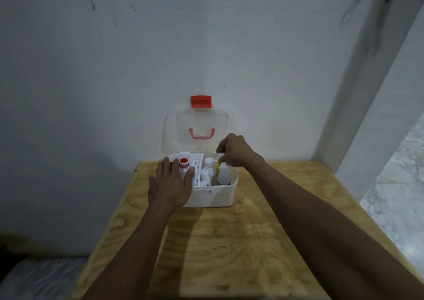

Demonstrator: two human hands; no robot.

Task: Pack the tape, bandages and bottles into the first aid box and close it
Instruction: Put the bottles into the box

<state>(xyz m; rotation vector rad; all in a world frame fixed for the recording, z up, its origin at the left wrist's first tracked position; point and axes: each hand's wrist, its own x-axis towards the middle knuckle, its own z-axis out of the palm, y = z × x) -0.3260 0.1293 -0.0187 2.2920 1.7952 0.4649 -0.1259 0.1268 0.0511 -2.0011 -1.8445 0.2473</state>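
A white first aid box (215,197) stands open at the far edge of the wooden table, its clear lid (198,127) upright against the wall, red latch on top. Inside, a tray holds a red-cored tape roll (184,162) and a wrapped bandage (195,164). Small white bottles (207,170) stand in the middle, and a larger white bottle (223,174) fills the right compartment. My left hand (171,185) lies flat, fingers spread, on the box's left front side. My right hand (234,150) hovers over the larger bottle, fingertips pinched at its top.
The plywood table (229,242) stands against a white wall. A white pillar (367,93) rises at the right, with pale marble floor (401,196) beyond it. Dark floor lies to the left.
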